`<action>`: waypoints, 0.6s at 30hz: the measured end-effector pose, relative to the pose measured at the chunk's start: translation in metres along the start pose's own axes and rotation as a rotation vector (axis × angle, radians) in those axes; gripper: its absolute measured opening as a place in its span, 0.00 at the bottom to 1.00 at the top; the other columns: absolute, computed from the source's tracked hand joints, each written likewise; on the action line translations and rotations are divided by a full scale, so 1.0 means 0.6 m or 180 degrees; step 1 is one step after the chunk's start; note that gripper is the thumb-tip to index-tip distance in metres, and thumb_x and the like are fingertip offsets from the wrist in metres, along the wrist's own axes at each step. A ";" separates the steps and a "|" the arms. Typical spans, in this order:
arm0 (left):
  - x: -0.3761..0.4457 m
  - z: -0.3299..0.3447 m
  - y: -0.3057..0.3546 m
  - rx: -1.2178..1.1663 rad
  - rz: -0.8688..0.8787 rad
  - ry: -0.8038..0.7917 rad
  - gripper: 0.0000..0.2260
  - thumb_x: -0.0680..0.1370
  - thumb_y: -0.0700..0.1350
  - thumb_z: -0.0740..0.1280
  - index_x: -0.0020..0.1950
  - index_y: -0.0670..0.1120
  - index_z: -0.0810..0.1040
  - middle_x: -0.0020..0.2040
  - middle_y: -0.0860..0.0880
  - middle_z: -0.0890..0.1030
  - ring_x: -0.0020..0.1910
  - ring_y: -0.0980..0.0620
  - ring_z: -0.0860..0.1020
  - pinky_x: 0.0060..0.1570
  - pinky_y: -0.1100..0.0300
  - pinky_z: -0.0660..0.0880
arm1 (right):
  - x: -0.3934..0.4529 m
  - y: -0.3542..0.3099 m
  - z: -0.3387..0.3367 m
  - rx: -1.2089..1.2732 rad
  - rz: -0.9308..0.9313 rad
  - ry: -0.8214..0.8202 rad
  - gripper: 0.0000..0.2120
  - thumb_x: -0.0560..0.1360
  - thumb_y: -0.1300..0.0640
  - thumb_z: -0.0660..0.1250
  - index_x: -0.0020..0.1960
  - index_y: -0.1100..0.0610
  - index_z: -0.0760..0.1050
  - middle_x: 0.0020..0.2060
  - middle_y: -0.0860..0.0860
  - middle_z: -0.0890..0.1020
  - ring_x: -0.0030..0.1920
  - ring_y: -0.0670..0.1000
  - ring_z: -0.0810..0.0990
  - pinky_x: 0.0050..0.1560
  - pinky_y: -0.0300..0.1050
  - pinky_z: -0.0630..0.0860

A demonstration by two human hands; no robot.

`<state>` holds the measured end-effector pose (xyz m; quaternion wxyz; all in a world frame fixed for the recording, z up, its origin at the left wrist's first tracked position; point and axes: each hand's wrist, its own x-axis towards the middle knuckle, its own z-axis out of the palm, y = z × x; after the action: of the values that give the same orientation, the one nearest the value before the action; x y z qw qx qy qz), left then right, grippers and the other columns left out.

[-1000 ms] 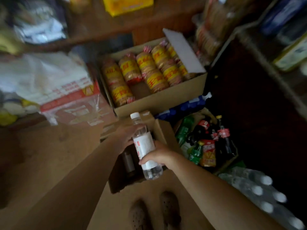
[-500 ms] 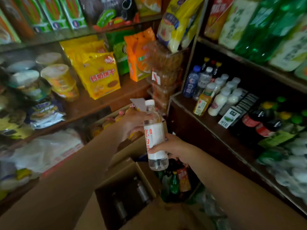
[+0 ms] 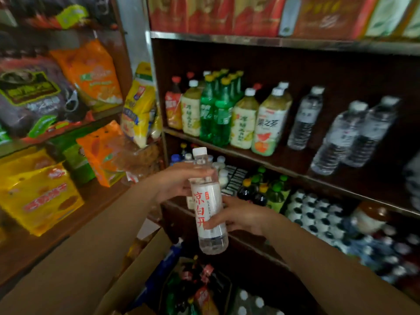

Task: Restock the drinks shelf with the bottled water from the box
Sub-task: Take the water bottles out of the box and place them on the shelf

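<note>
A clear water bottle [image 3: 208, 201] with a white cap and a white label with red characters stands upright in front of the drinks shelf [image 3: 284, 169]. My left hand [image 3: 177, 184] grips its upper part from the left. My right hand [image 3: 241, 215] grips its lower label from the right. Only a flap of the cardboard box [image 3: 145, 264] shows at the bottom left; its inside is out of view. Several clear water bottles [image 3: 350, 135] stand at the right of the middle shelf.
Green soda and tea bottles [image 3: 229, 112] fill the left of the middle shelf. The lower shelf holds small bottles [image 3: 261, 189] and white-capped packs [image 3: 318, 214]. Snack bags [image 3: 45, 196] crowd the wooden shelves at left. A crate of mixed bottles [image 3: 195, 289] sits on the floor below.
My view has swung up from the floor boxes to the drinks shelf. Both hands have lifted the bottle up and toward the shelves, keeping their grip.
</note>
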<state>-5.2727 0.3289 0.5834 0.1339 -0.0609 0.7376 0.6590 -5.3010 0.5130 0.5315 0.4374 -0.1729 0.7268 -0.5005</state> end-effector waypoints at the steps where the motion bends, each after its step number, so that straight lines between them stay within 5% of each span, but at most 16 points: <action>1: 0.019 0.025 0.018 0.0055 0.0058 -0.0080 0.17 0.67 0.51 0.72 0.55 0.50 0.82 0.54 0.48 0.84 0.54 0.49 0.81 0.54 0.53 0.76 | -0.019 0.001 -0.027 0.0030 -0.0022 0.0090 0.28 0.68 0.63 0.75 0.65 0.49 0.72 0.56 0.47 0.83 0.57 0.46 0.80 0.57 0.44 0.77; 10: 0.170 0.283 0.166 0.0541 0.0535 -0.0930 0.11 0.71 0.48 0.73 0.52 0.50 0.82 0.51 0.52 0.85 0.54 0.52 0.82 0.57 0.52 0.76 | -0.201 0.055 -0.246 0.0411 -0.0193 0.1030 0.24 0.70 0.66 0.73 0.58 0.45 0.72 0.57 0.49 0.82 0.60 0.49 0.79 0.63 0.49 0.74; 18: 0.257 0.477 0.244 0.0672 0.0940 -0.1496 0.14 0.71 0.46 0.74 0.56 0.49 0.81 0.51 0.52 0.85 0.52 0.56 0.82 0.51 0.58 0.77 | -0.314 0.118 -0.389 0.0723 -0.0203 0.1962 0.34 0.65 0.64 0.77 0.66 0.49 0.70 0.57 0.49 0.82 0.60 0.50 0.79 0.65 0.53 0.73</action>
<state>-5.4257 0.6435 0.6531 0.2093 0.2155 0.7518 0.5870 -5.3713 0.8086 0.5836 0.1974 0.0139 0.7587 -0.6206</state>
